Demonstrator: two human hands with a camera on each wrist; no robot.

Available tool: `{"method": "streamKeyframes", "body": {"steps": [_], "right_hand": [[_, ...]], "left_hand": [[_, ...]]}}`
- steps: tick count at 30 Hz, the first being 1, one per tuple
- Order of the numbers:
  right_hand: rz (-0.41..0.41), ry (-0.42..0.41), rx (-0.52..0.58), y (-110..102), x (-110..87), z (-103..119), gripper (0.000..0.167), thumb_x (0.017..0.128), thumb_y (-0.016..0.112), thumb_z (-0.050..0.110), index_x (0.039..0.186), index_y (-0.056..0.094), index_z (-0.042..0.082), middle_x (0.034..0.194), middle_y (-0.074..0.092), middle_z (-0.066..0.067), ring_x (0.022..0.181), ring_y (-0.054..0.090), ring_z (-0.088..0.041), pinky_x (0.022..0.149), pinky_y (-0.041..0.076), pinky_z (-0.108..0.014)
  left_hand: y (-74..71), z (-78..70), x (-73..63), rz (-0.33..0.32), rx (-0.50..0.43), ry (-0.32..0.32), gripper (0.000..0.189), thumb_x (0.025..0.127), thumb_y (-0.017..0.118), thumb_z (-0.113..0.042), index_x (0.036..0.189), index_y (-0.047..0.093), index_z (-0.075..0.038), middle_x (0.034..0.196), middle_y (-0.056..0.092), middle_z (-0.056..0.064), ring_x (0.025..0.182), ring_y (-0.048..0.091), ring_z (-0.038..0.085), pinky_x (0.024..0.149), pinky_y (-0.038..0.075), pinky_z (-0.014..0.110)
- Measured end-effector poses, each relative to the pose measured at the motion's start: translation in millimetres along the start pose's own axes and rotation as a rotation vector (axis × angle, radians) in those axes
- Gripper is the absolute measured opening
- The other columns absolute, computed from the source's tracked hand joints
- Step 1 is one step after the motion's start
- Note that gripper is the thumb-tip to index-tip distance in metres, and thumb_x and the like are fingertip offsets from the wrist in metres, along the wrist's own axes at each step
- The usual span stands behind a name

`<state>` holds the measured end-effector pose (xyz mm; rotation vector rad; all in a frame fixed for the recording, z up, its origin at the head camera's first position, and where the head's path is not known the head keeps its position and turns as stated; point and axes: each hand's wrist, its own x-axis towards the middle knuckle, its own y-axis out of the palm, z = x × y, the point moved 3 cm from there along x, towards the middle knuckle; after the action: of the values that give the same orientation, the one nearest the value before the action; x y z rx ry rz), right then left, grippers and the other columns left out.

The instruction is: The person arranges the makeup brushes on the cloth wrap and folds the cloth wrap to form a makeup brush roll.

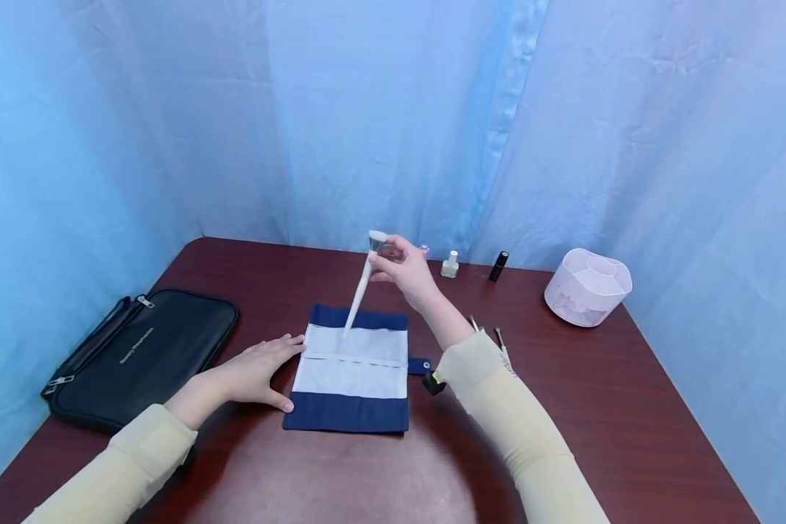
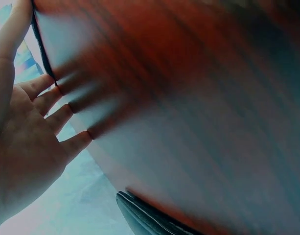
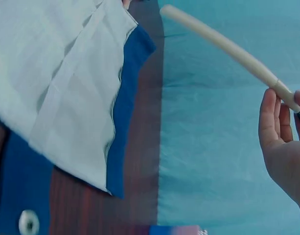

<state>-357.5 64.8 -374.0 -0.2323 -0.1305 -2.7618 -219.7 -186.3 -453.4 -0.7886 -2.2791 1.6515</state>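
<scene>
Left hand (image 1: 257, 372) at left edge of pouch (image 1: 354, 378)

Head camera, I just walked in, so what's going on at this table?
A person's right hand holds a white-handled brush near its bristles, with the handle slanting down over an open navy and white cloth roll. The left hand is at the roll's left edge, fingers spread. The brush isn't in the roll's pocket yet. A black case lies to the left, and a white organizer stands to the right.
</scene>
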Motion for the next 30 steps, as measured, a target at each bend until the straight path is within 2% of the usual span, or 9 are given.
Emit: {"method": "streamKeyframes", "body": {"steps": [4, 12, 18, 21, 25, 30], "right_hand": [[-0.011, 0.021, 0.025, 9, 10.0, -14, 0.032, 0.088, 0.065, 0.005, 0.119, 0.056, 0.002, 0.094, 0.062, -0.01, 0.08, 0.066, -0.02, 0.076, 0.056, -0.044], [-0.065, 0.063, -0.097, 23, 21.0, -40, 0.029, 0.086, 0.066, 0.002, 0.114, 0.059, 0.0, 0.094, 0.066, -0.015, 0.074, 0.068, -0.016, 0.08, 0.054, -0.05], [-0.071, 0.113, -0.176, 30, 22.7, -56, 0.026, 0.087, 0.066, 0.004, 0.112, 0.06, 0.0, 0.096, 0.067, -0.017, 0.07, 0.067, -0.014, 0.081, 0.053, -0.051], [-0.066, 0.139, -0.188, 32, 21.3, -63, 0.025, 0.087, 0.065, 0.003, 0.111, 0.059, -0.001, 0.097, 0.067, -0.018, 0.068, 0.066, -0.014, 0.079, 0.055, -0.048], [-0.056, 0.172, -0.202, 33, 18.8, -72, 0.025, 0.087, 0.066, 0.004, 0.109, 0.058, -0.001, 0.094, 0.068, -0.015, 0.066, 0.067, -0.014, 0.072, 0.058, -0.038], [0.001, 0.231, -0.274, 34, 14.3, -82, 0.024, 0.087, 0.067, 0.009, 0.107, 0.056, 0.0, 0.089, 0.069, -0.012, 0.067, 0.069, -0.016, 0.067, 0.057, -0.03]], "left_hand": [[1.1, -0.5, 2.1, 0.005, 0.01, -0.005, 0.101, 0.07, 0.077, -0.054, 0.146, 0.033, -0.003, 0.153, 0.029, 0.014, 0.141, 0.025, 0.036, 0.109, 0.026, 0.057], [2.3, 0.2, 4.1, 0.025, 0.004, -0.016, 0.103, 0.069, 0.077, -0.056, 0.146, 0.033, -0.005, 0.154, 0.027, 0.012, 0.142, 0.023, 0.034, 0.11, 0.025, 0.057], [4.0, 1.4, 3.6, 0.026, 0.014, -0.016, 0.103, 0.069, 0.076, -0.056, 0.146, 0.033, -0.005, 0.154, 0.027, 0.012, 0.142, 0.023, 0.034, 0.11, 0.025, 0.057], [4.3, 0.5, 2.3, 0.025, 0.018, -0.01, 0.103, 0.069, 0.076, -0.057, 0.146, 0.033, -0.004, 0.154, 0.027, 0.013, 0.141, 0.024, 0.035, 0.109, 0.026, 0.057], [3.2, -0.3, 1.8, 0.023, 0.024, -0.007, 0.103, 0.069, 0.075, -0.058, 0.146, 0.033, -0.004, 0.154, 0.027, 0.013, 0.141, 0.024, 0.035, 0.109, 0.026, 0.058], [3.4, 0.1, 3.0, 0.026, 0.032, -0.013, 0.103, 0.069, 0.075, -0.057, 0.146, 0.033, -0.004, 0.154, 0.027, 0.013, 0.141, 0.024, 0.035, 0.109, 0.026, 0.057]]}}
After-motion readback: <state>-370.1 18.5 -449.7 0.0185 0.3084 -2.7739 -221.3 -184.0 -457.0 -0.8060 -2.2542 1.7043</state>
